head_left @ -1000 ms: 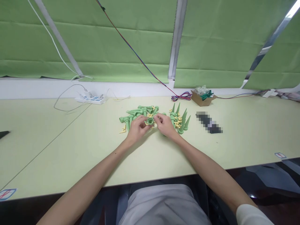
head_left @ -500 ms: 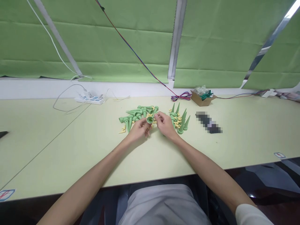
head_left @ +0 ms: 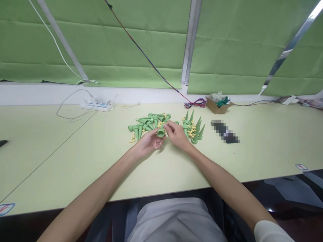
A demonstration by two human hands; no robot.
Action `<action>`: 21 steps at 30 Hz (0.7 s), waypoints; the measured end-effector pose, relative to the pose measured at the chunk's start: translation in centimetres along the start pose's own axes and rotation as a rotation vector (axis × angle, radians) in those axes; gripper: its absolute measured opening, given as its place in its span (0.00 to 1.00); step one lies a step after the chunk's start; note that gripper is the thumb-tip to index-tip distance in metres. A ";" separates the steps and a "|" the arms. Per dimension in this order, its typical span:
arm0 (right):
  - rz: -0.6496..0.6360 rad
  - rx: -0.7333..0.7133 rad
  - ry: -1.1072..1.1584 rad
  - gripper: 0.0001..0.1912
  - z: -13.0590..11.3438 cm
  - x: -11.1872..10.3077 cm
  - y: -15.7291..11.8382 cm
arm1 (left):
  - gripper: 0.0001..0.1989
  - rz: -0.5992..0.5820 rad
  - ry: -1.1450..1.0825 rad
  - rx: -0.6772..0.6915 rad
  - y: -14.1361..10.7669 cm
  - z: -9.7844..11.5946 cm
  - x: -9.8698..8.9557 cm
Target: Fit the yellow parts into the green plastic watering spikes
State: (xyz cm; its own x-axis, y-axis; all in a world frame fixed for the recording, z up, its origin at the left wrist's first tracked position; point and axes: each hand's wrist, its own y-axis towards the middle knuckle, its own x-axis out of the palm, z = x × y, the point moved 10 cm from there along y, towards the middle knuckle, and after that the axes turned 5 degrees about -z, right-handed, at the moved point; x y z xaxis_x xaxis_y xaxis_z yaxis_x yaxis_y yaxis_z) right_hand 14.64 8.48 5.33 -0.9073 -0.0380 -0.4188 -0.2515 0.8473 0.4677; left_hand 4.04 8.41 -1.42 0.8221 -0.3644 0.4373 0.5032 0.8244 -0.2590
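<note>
A green plastic watering spike [head_left: 160, 133] is in my left hand [head_left: 148, 144], its wide round mouth facing me and its narrow end pointing away. The left fingers curl under and around it. My right hand [head_left: 177, 135] pinches at the spike's right side; whether a small part sits between those fingertips is hidden. Behind and left of the hands lies a loose heap of green spikes [head_left: 140, 130] with small yellow pieces [head_left: 131, 138] beside it. Right of my right hand, more green spikes [head_left: 198, 129] stand and lie among yellow pieces [head_left: 192, 128].
A cardboard box [head_left: 217, 108] with clear plastic and green material stands at the back, beside coiled red-blue wires [head_left: 195, 103]. At the back left is a white power strip [head_left: 97, 106]. A blurred dark object [head_left: 225, 131] lies to the right. The table edge runs close to my lap.
The spike has tipped and come slightly lower and nearer to me. My left hand has turned palm-up beneath it, and my right fingertips have shifted slightly left along its side.
</note>
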 end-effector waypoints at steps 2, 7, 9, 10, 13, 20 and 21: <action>-0.006 -0.002 0.017 0.16 0.2 0.1 0.0 | 0.10 -0.012 -0.001 -0.006 0.0 -0.2 0.0; 0.014 0.012 0.015 0.17 0.7 0.0 0.1 | 0.14 -0.008 0.094 0.122 0.2 0.4 -0.5; 0.023 0.014 0.009 0.17 0.8 0.0 0.2 | 0.17 -0.017 0.223 0.216 0.1 1.2 -0.4; 0.024 0.021 0.010 0.17 0.9 -0.1 0.2 | 0.18 -0.017 0.306 0.263 0.0 1.6 -0.3; 0.022 0.059 0.024 0.17 1.2 0.0 0.4 | 0.21 0.015 0.575 0.382 -0.7 2.9 0.1; -0.004 0.125 0.094 0.16 2.1 0.2 0.6 | 0.15 0.171 0.945 0.586 -2.1 4.9 0.4; -0.001 0.128 0.100 0.17 2.2 0.2 0.6 | 0.14 0.196 1.009 0.656 -2.5 5.5 0.5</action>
State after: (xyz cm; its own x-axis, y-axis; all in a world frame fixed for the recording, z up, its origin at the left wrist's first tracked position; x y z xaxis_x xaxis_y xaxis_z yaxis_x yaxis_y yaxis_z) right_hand 15.02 10.16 3.79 -0.9378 -0.0857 -0.3366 -0.2127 0.9078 0.3615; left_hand 1.73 8.52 4.15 0.8537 -0.1417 -0.5011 0.3577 0.8589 0.3665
